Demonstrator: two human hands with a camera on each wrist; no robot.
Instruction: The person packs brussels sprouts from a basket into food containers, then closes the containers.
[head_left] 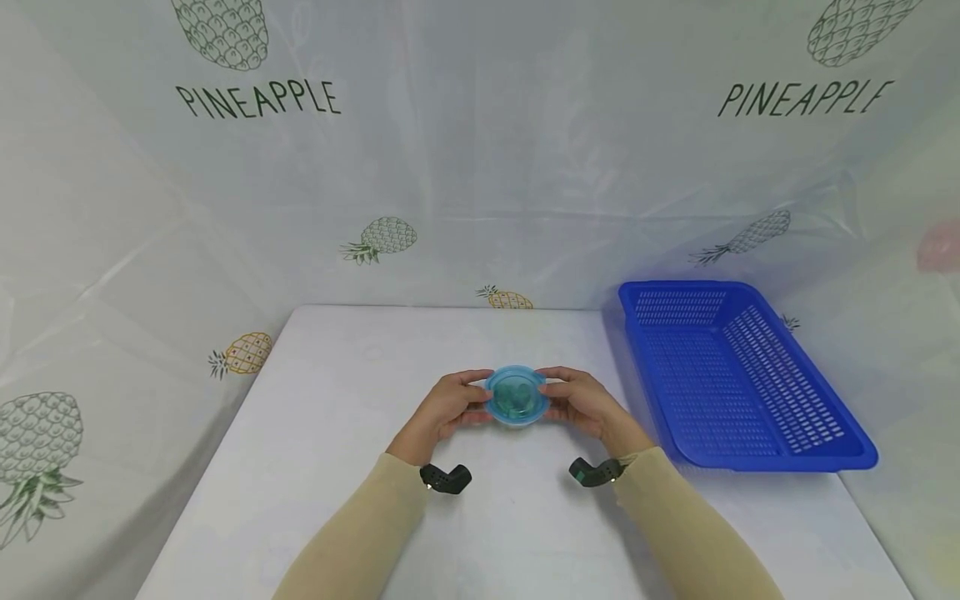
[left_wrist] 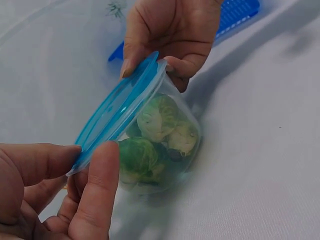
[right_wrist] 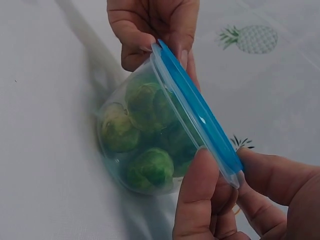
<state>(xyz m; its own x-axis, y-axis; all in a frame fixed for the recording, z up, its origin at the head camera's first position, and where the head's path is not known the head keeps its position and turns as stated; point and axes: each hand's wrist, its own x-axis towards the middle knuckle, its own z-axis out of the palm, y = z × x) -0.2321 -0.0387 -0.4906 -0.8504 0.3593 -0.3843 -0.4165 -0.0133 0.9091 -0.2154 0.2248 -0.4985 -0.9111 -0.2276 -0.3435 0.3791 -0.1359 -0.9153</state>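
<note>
Between both hands is a clear plastic tub (right_wrist: pixel 117 162) with a round blue lid (head_left: pixel 517 396) on top. Several Brussels sprouts (right_wrist: pixel 150 170) show through its wall in both wrist views. My left hand (head_left: pixel 454 403) pinches the rim on one side, thumb on the lid and fingers beneath the edge. On the opposite side my right hand (head_left: pixel 585 402) grips the rim in the same way. Seen from the wrists, the tub is tilted relative to the camera. Whether its base touches the table cannot be told.
A blue plastic basket (head_left: pixel 705 400) with slotted walls stands at the table's right edge. The white table (head_left: pixel 360 350) backs onto a hanging sheet (head_left: pixel 510 167) printed with pineapples. Each wrist carries a dark band (head_left: pixel 446 479).
</note>
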